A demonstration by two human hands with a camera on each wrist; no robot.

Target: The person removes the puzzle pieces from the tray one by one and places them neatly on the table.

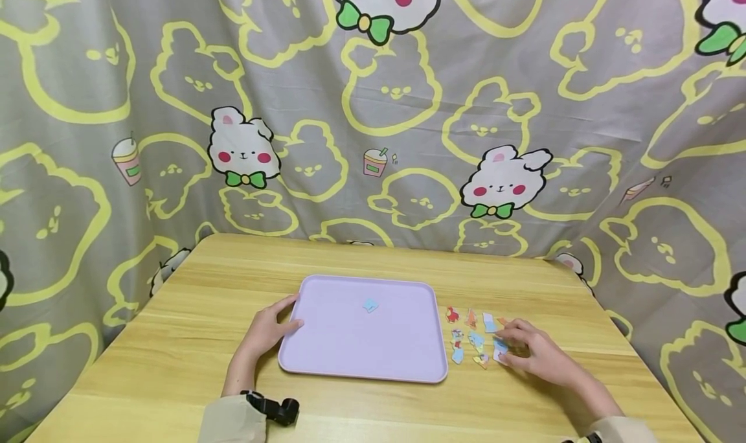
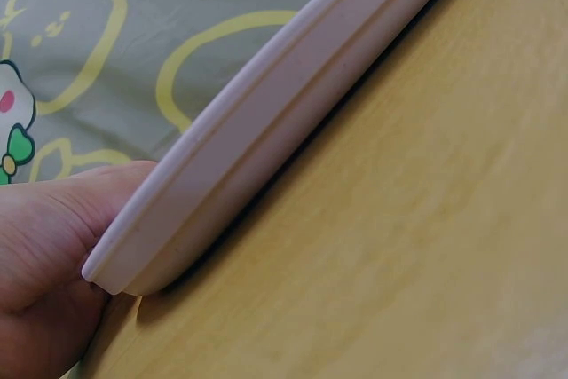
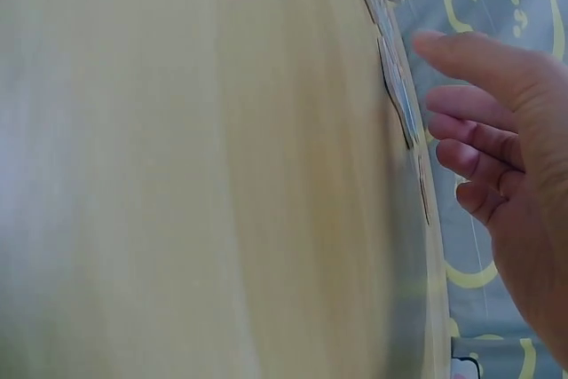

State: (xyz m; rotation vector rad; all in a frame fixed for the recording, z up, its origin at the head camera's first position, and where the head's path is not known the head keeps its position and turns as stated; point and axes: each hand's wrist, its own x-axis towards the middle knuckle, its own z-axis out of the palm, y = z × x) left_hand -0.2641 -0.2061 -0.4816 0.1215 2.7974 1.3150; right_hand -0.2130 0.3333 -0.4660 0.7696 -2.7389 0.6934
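Observation:
A lilac tray (image 1: pixel 361 349) lies on the wooden table with one light blue puzzle piece (image 1: pixel 370 306) on it. My left hand (image 1: pixel 265 331) holds the tray's left edge, thumb over the rim; the left wrist view shows the tray's side wall (image 2: pixel 266 122) beside that hand. To the tray's right, several flat, colourful puzzle pieces (image 1: pixel 476 340) are spread in rough rows. Over the rightmost ones is my right hand (image 1: pixel 539 353), its fingers loosely bent and thumb apart. In the right wrist view nothing shows between the fingers, with pieces (image 3: pixel 398 95) lying close by.
The wooden table (image 1: pixel 192 313) extends around the tray on all sides. A grey curtain (image 1: pixel 315 93) with bear and rabbit prints hangs behind the table and along both sides.

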